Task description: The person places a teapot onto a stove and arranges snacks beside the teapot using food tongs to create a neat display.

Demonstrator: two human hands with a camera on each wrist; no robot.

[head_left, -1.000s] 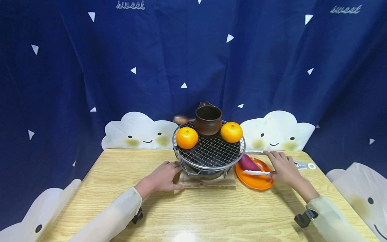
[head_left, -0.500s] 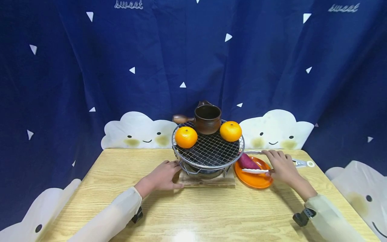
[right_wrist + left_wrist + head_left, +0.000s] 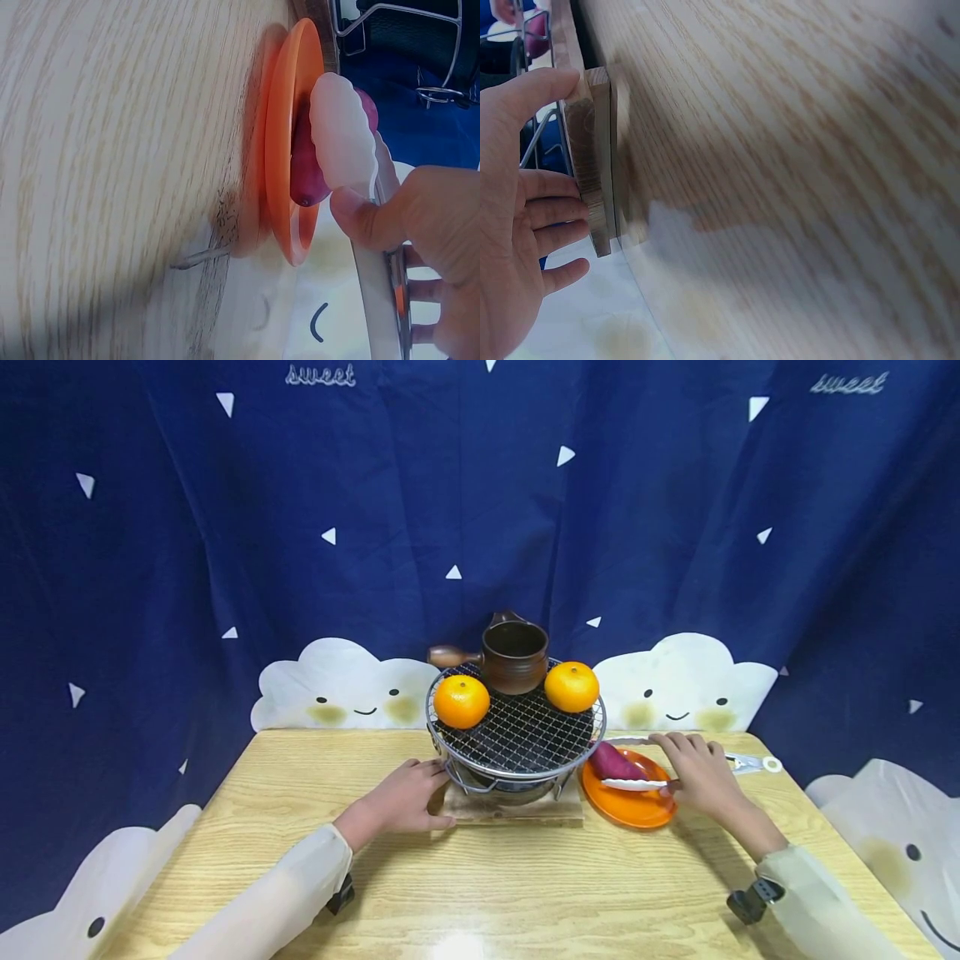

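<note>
In the head view my right hand holds a pair of tongs with white scalloped tips. The tips lie on either side of a purple sweet potato on an orange plate. In the right wrist view the thumb presses one arm of the tongs, and the near tip partly covers the sweet potato. My left hand rests against the left end of the wooden board under a round grill. In the left wrist view its thumb and fairly straight fingers touch the board's edge.
On the wire grill stand a brown side-handled pot and two oranges, one at the left and one at the right. A wood-grain table lies beneath everything. The blue curtain hangs behind it.
</note>
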